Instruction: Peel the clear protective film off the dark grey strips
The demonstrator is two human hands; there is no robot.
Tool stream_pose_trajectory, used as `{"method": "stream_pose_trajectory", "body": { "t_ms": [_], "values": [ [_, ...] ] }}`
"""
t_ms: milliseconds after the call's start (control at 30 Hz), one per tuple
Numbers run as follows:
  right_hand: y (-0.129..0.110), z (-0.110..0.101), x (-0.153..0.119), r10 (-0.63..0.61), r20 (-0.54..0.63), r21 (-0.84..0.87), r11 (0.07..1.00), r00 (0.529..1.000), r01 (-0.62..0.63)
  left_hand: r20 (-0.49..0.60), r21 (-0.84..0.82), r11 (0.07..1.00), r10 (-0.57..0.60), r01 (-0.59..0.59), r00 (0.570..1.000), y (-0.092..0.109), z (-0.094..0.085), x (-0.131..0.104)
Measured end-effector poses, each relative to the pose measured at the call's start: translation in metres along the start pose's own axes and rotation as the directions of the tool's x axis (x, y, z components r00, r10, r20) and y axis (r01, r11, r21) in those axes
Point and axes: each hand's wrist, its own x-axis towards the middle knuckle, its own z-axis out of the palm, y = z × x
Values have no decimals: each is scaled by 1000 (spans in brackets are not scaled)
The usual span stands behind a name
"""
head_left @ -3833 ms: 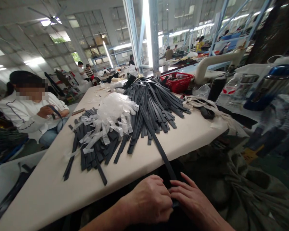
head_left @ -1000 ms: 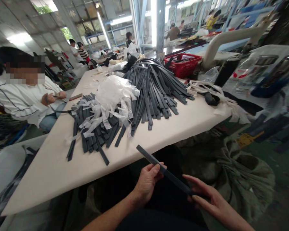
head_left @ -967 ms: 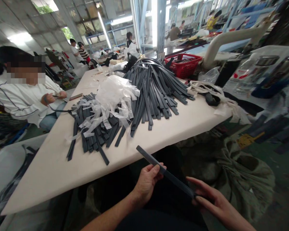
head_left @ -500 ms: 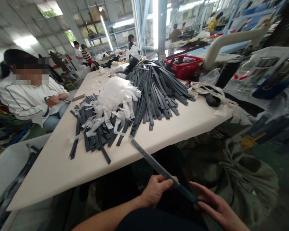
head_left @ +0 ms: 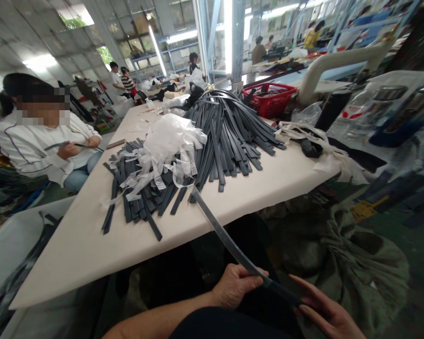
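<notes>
A long dark grey strip (head_left: pixel 226 241) runs from the table's front edge down into my hands, bowed along its length. Its far end looks pale and translucent, as if covered by a thin film. My left hand (head_left: pixel 235 285) pinches it near the middle, thumb on top. At the lower end, my right hand (head_left: pixel 321 306) has its thumb and fingers closed round the strip. On the table, a pile of similar dark strips (head_left: pixel 229 141) fans out, and clear plastic film pieces (head_left: pixel 173 136) lie over more strips on the left.
The pale table (head_left: pixel 85 245) has its front edge before me. A red basket (head_left: pixel 270 101) and white cloth strips (head_left: pixel 318 136) are at the right. Across the left side, a person in white (head_left: pixel 38 146) holds a dark strip. A sack (head_left: pixel 360 263) stands at lower right.
Both hands have shifted slightly right and down with the strip. The strip now bows more, and its far end sits a little higher. The person at left holds their strip differently.
</notes>
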Motion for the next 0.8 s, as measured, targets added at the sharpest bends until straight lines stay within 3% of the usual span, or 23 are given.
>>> {"method": "stream_pose_trajectory", "body": {
  "t_ms": [67, 167, 300, 433, 567, 800],
  "values": [
    [1, 2, 1, -18, -38, -27, 999, 999, 17, 58, -25, 1000, 10, -9, 998, -5, 3, 1],
    [-21, 17, 17, -82, -24, -46, 996, 996, 80, 134, -25, 997, 72, -69, 988, -8, 6, 2],
    [-39, 26, 24, -102, 61, 23, 995, 993, 101, 119, 18, 996, 84, -87, 989, -4, 6, 1],
    [-4, 3, -5, 1, 59, -12, 1000, 998, 0, 64, 19, 998, 64, -65, 996, -9, 3, 0],
    [21, -8, -16, 27, -20, -76, 997, 999, -28, 117, -5, 999, 38, -37, 992, -22, 4, 4],
    [-22, 24, 16, -102, 79, 19, 995, 992, 101, 167, 36, 996, 71, -78, 983, -21, 6, 5]
  ]
}}
